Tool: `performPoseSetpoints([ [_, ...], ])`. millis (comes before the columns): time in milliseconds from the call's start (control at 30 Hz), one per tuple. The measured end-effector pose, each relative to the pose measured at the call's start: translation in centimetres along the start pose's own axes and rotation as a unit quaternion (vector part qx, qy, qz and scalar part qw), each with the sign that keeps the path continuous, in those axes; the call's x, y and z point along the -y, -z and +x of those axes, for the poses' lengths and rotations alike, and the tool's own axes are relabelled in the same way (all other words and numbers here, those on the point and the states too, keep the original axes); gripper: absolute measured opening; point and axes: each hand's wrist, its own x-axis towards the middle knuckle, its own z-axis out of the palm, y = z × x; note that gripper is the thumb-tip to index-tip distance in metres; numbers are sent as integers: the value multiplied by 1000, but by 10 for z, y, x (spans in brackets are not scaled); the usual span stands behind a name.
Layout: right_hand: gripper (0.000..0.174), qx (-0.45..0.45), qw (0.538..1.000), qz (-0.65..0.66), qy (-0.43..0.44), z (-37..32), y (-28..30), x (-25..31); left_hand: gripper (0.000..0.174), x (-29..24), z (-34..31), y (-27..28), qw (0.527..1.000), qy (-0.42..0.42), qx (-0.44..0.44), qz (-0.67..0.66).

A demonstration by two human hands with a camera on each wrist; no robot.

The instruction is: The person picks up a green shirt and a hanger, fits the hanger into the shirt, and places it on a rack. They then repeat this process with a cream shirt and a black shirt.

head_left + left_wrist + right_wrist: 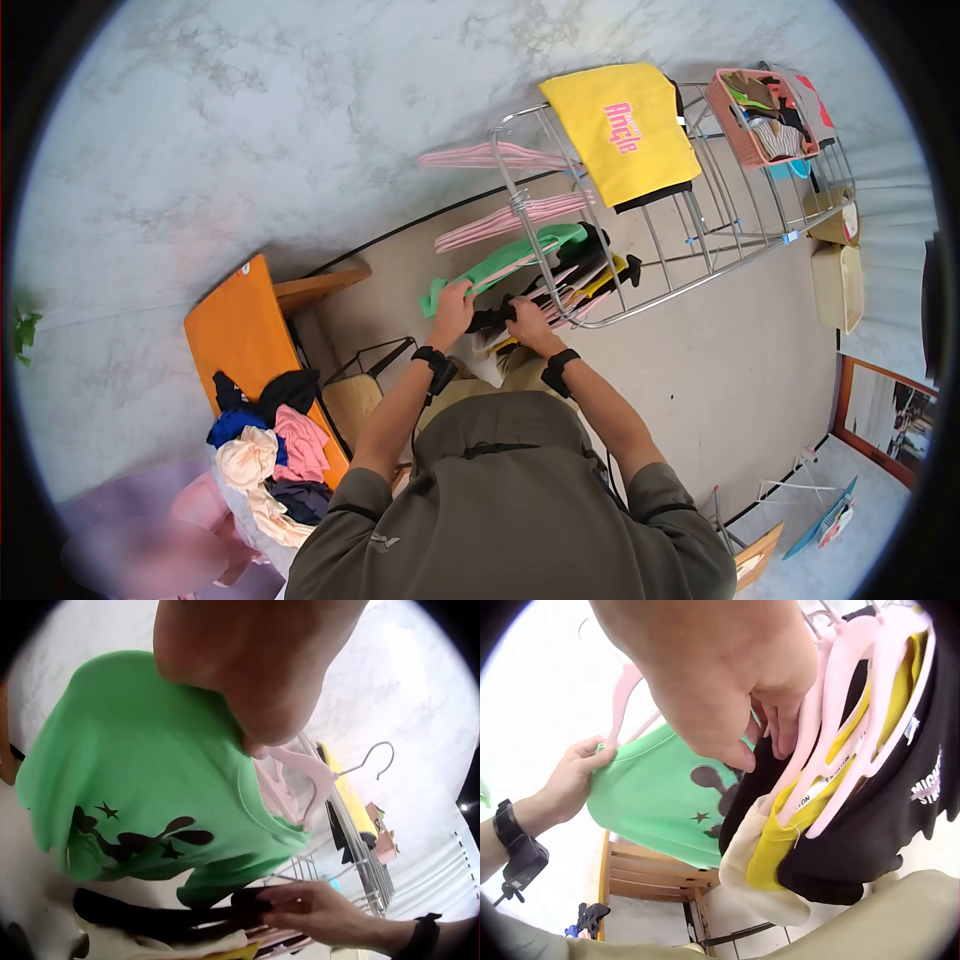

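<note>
My left hand [453,313] pinches a green T-shirt [142,742] at its shoulder, beside the neckline. A pink hanger [319,778] with a metal hook sits inside the shirt's neck. Dark cartoon shapes and stars decorate the green cloth. Close by, my right hand [532,326] pinches a black garment [754,784] between thumb and fingers. Against that hand hang several pink hangers [853,675] bearing a cream top [742,859], a yellow top [767,855] and a black printed shirt [855,840].
A metal drying rack [655,283] carries a yellow cloth [625,135] and a pink basket [735,130] of clothes. Bare pink hangers [500,157] hang at its near end. To the left, an orange table [240,330] holds a garment pile [300,440] beside a stool [355,405].
</note>
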Motion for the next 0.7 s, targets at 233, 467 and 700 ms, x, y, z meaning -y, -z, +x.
performPoseSetpoints([
  [233,45,-11,999,36,-8,4,3,4,16,2,9,-55,998,4,29,-52],
  [467,45,1,997,64,-38,1,-2,-7,27,12,16,-63,983,32,179,-5],
  [700,47,-34,999,38,3,-7,-12,-6,44,11,77,-40,996,-38,-6,87],
])
